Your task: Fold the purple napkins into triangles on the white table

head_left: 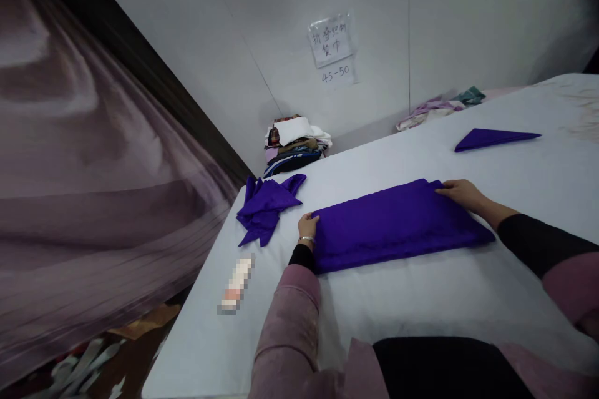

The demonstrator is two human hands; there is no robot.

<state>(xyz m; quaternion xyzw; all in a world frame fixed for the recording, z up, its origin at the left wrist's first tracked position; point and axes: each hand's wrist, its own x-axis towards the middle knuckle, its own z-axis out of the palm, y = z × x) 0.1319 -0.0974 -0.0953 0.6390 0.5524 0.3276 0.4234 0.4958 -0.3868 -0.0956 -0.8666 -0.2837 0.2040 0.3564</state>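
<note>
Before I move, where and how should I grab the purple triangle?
Probably pinch the wide left end of the purple triangle, coming from the near side, where the right hand is. The triangle lies flat; its other end narrows to a thin point.

two hands (307,225) (461,193), one held cloth (388,221) (one triangle (491,138)).

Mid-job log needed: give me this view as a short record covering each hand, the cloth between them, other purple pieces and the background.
Left hand: gripping the far left corner of the cloth
Right hand: gripping the cloth near its far right corner
Cloth: purple, folded into a wide band
Surface: white table
Purple pile: loose, pointed ends, left of the cloth
Purple triangle: lying flat, far right
Background: stack of fabrics; handwritten sign on wall
</note>
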